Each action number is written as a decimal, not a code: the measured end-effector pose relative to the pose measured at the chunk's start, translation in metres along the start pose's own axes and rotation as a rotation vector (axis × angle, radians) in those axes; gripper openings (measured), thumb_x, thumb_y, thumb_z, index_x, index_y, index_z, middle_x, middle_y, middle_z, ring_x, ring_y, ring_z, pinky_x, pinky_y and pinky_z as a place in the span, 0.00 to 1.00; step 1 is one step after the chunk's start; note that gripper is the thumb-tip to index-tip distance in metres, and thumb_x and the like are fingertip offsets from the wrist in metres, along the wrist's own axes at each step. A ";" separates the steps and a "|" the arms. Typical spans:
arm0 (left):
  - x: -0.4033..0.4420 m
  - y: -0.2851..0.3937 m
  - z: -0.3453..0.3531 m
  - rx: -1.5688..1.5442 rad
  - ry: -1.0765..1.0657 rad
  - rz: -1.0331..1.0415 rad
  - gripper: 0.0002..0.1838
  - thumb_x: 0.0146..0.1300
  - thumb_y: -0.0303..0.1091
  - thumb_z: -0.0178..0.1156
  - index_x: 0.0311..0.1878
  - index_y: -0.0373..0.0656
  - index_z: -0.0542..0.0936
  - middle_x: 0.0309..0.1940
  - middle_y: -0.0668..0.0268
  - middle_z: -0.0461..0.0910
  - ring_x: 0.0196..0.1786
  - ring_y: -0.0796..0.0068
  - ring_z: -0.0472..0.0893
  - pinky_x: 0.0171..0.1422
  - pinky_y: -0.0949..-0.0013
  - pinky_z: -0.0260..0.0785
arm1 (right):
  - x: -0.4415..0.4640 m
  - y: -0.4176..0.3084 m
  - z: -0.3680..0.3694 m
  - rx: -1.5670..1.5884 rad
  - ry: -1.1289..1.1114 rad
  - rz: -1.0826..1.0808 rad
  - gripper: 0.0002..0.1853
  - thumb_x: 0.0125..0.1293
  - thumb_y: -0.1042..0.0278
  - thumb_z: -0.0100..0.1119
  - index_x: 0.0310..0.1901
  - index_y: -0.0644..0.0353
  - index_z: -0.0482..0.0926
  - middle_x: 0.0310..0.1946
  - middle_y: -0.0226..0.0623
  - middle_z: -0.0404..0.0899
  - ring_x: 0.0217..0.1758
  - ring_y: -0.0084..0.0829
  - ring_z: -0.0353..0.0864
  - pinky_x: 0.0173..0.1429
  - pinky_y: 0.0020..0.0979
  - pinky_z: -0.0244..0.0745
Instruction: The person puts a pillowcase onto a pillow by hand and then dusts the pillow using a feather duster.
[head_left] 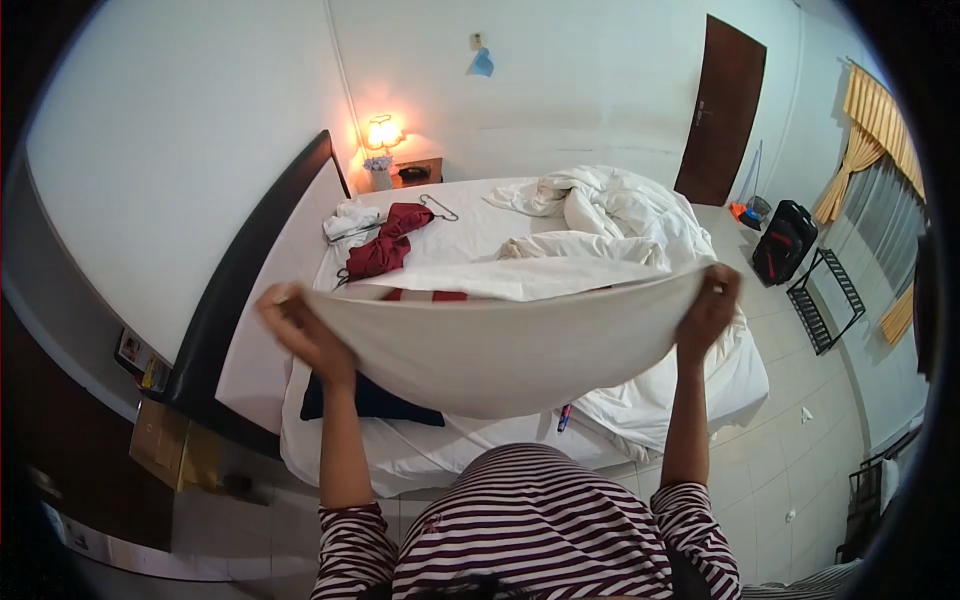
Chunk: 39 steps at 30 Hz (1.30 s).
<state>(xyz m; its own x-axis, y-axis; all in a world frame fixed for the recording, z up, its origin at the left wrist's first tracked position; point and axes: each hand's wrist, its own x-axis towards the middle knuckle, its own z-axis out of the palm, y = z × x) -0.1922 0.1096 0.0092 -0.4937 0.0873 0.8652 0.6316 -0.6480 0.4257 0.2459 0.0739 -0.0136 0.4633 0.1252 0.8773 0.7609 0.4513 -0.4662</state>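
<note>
A white cloth (pixel 510 350) hangs stretched between my two raised hands over the near side of the bed, its upper edge taut and its lower part sagging. My left hand (pixel 308 330), slightly blurred, is closed on one end, and my right hand (pixel 708 312) grips the opposite end. Whether it is a pillowcase or a garment, I cannot tell. Beyond its upper edge shows a strip of red and beige fabric (pixel 430 295). A dark blue item (pixel 370 402) lies partly hidden below my left hand. A small colored tube-like object (pixel 565 417) rests near the bed's edge.
On the bed (pixel 470 225) are a dark red garment (pixel 392 242), a white garment (pixel 350 222), a hanger (pixel 440 208) and a rumpled white duvet (pixel 610 210). A lit lamp (pixel 383 132) stands by the headboard (pixel 250 260). A black suitcase (pixel 783 243) and a rack (pixel 825 300) stand right.
</note>
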 end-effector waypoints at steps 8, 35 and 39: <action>-0.013 -0.005 -0.011 0.018 -0.023 -0.147 0.06 0.73 0.30 0.51 0.40 0.37 0.69 0.35 0.65 0.71 0.38 0.75 0.71 0.44 0.72 0.66 | -0.004 -0.006 -0.017 0.103 -0.010 0.162 0.04 0.70 0.80 0.48 0.39 0.64 0.74 0.34 0.32 0.79 0.40 0.19 0.76 0.45 0.23 0.71; -0.027 -0.035 -0.064 0.682 -1.120 -0.546 0.17 0.64 0.36 0.61 0.52 0.39 0.73 0.45 0.54 0.78 0.50 0.58 0.79 0.57 0.63 0.70 | -0.018 0.040 -0.044 0.015 -1.045 0.870 0.16 0.65 0.65 0.62 0.51 0.63 0.75 0.38 0.36 0.80 0.37 0.26 0.80 0.41 0.25 0.75; -0.029 0.009 0.007 0.254 -1.147 -0.097 0.21 0.66 0.38 0.58 0.59 0.40 0.73 0.55 0.53 0.76 0.60 0.53 0.74 0.65 0.58 0.63 | -0.019 -0.003 0.007 -0.288 -0.757 0.036 0.19 0.61 0.70 0.62 0.54 0.62 0.74 0.46 0.44 0.78 0.52 0.45 0.74 0.59 0.39 0.68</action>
<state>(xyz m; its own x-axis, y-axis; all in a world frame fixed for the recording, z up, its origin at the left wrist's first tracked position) -0.1682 0.1061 -0.0105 0.1983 0.8413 0.5028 0.7858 -0.4431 0.4315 0.2318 0.0760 -0.0283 0.1353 0.7463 0.6517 0.8863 0.2028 -0.4163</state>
